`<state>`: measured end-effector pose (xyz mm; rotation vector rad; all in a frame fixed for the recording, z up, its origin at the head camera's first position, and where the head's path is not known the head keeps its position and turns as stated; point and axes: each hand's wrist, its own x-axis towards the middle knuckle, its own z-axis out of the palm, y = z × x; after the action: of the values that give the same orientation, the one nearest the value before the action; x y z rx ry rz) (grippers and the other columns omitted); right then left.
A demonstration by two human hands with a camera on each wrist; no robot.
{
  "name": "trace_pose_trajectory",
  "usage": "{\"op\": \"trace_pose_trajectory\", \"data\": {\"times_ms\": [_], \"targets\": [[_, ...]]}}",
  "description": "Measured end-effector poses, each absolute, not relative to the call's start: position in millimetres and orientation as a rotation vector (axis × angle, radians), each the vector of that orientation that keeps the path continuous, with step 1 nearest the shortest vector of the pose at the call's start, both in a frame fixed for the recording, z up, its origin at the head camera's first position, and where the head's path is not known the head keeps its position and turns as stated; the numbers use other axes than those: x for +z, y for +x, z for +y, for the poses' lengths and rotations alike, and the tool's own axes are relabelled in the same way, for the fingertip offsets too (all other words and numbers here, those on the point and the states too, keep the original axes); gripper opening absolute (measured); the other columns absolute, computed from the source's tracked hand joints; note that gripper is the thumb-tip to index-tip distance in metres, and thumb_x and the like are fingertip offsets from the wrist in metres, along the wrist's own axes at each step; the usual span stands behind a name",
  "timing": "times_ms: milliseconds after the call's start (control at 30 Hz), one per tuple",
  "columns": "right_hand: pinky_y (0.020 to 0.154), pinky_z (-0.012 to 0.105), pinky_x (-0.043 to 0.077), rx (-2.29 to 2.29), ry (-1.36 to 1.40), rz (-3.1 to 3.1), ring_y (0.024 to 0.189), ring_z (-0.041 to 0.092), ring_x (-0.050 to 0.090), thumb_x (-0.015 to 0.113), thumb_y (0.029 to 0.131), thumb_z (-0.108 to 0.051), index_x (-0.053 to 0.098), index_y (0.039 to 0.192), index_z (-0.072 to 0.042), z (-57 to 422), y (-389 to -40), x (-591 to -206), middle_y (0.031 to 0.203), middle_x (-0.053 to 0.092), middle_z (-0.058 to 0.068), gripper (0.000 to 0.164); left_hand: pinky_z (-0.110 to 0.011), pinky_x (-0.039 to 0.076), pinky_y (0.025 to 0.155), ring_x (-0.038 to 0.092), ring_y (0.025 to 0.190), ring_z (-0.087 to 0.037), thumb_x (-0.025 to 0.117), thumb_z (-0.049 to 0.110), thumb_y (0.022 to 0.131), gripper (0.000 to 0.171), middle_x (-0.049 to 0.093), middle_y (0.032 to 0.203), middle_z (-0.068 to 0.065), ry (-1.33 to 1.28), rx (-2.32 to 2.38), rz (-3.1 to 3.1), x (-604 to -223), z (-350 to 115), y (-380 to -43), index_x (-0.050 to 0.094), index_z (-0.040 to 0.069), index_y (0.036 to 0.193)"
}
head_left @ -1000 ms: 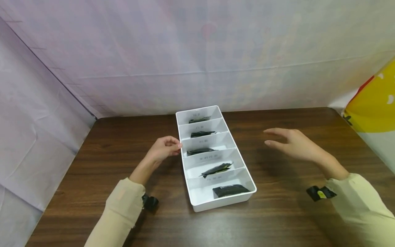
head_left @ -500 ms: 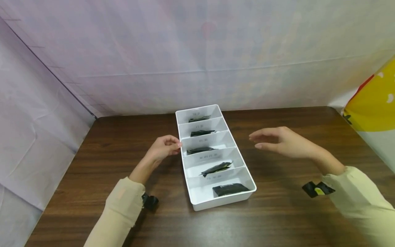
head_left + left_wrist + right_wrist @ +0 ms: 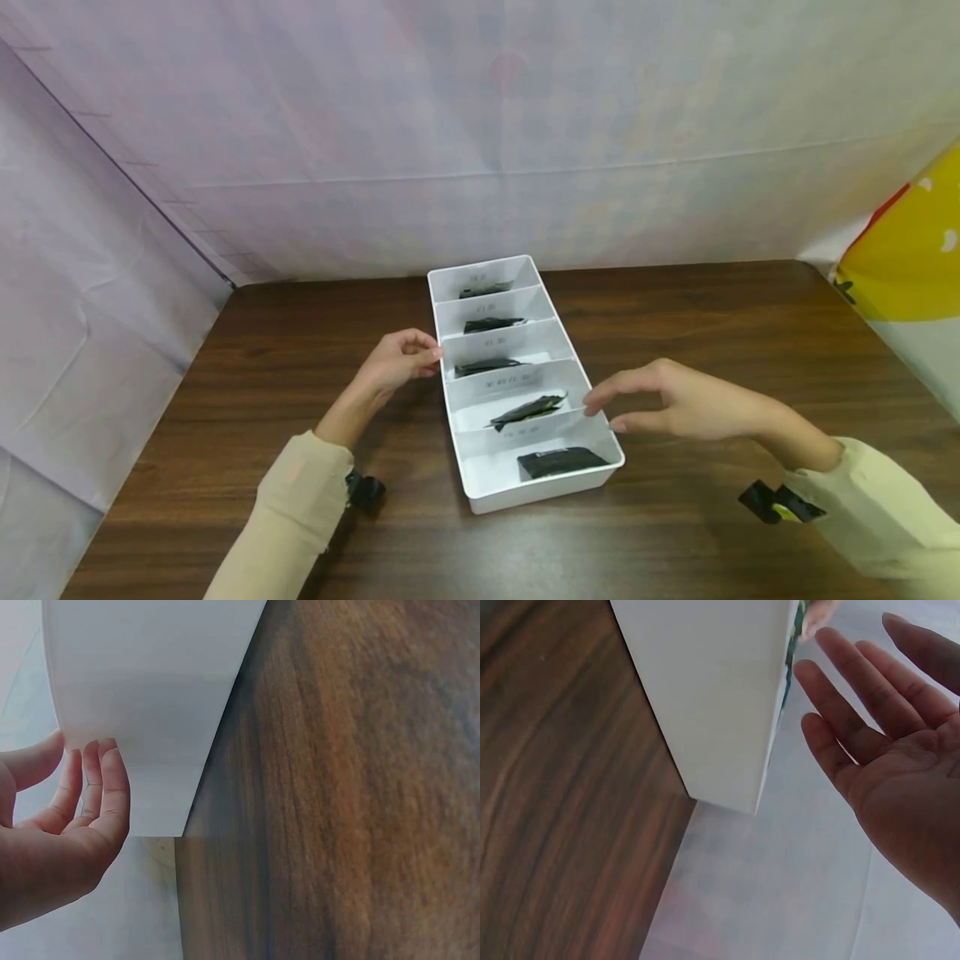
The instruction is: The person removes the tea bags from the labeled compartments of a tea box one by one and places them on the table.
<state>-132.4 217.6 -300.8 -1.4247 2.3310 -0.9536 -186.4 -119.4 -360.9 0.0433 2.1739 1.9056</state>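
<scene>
A long white divided tray (image 3: 525,496) lies on the table, its compartments set one behind another. My left hand (image 3: 393,364) pinches its left rim near the middle; in the left wrist view, the thumb is at the rim and the fingers (image 3: 114,787) lie on the outer wall. Over the right rim, toward the near end, my right hand (image 3: 686,404) has its fingers spread and relaxed, holding nothing. Closest to it are a flat black packet (image 3: 562,462) in the front compartment and a crumpled dark packet (image 3: 528,410) in the one behind.
Further back, each compartment holds another dark packet, such as the one in the middle (image 3: 487,366). Small printed marks are on the dividers. The brown wooden table (image 3: 712,308) ends at a pale cloth (image 3: 360,125). A yellow printed cloth (image 3: 907,258) hangs at the right.
My right hand has moved left and then toward me, from beside the tray to its right rim. My left hand and the tray have stayed in place.
</scene>
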Motion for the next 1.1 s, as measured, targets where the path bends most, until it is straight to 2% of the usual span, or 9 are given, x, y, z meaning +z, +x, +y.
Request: {"op": "trace_pose_trajectory", "data": {"times_ms": [300,467,633,767,900,1100], "targets": [[0.082,0.032,0.049,-0.927,-1.533,2.333,0.098,0.014,0.058,0.063,0.085,-0.007,0.061,0.113,-0.008,212.4,-119.0,-315.8,0.104,0.064,-0.001,0.028,-0.039,0.050,0.078,0.056,0.070,-0.014,0.057,-0.003,0.087,0.012,0.057,0.078,-0.006,0.030,1.877,2.185,-361.0,-119.5,-186.4,0.053,-0.011,0.095],[0.084,0.032,0.045,-0.892,-1.560,2.380,0.099,0.012,0.055,0.066,0.084,-0.011,0.063,0.108,-0.012,210.1,-114.4,-323.9,0.104,0.062,-0.005,0.025,-0.041,0.050,0.079,0.057,0.071,-0.016,0.057,-0.003,0.087,0.012,0.057,0.078,-0.006,0.027,1.876,2.181,-360.5,-118.7,-186.3,0.053,-0.011,0.095],[0.086,0.036,0.040,-0.862,-1.564,2.412,0.103,0.014,0.051,0.068,0.082,-0.014,0.064,0.106,-0.016,210.6,-112.1,-328.3,0.105,0.061,-0.007,0.024,-0.039,0.050,0.078,0.057,0.072,-0.017,0.058,-0.003,0.087,0.010,0.057,0.077,-0.005,0.022,1.881,2.179,-360.0,-118.3,-185.9,0.054,-0.010,0.093],[0.090,0.037,0.038,-0.876,-1.567,2.410,0.104,0.018,0.051,0.070,0.079,-0.011,0.064,0.105,-0.016,211.3,-112.3,-331.0,0.104,0.062,-0.007,0.027,-0.038,0.050,0.077,0.057,0.072,-0.018,0.058,-0.002,0.087,0.010,0.057,0.077,-0.005,0.016,1.882,2.180,-359.8,-118.4,-185.4,0.054,-0.010,0.093],[0.092,0.035,0.036,-0.939,-1.560,2.386,0.102,0.018,0.051,0.072,0.075,-0.006,0.065,0.103,-0.014,211.6,-112.5,-334.2,0.099,0.064,-0.007,0.030,-0.039,0.050,0.078,0.057,0.072,-0.017,0.057,-0.002,0.087,0.013,0.057,0.077,-0.005,0.014,1.883,2.181,-360.0,-118.4,-185.4,0.053,-0.011,0.095],[0.091,0.030,0.036,-1.033,-1.541,2.343,0.098,0.014,0.053,0.073,0.073,-0.003,0.065,0.102,-0.014,212.4,-114.1,-337.2,0.095,0.064,-0.006,0.032,-0.041,0.050,0.079,0.057,0.071,-0.016,0.057,-0.003,0.087,0.014,0.057,0.077,-0.005,0.012,1.889,2.180,-360.2,-118.2,-185.7,0.053,-0.013,0.096]]}}
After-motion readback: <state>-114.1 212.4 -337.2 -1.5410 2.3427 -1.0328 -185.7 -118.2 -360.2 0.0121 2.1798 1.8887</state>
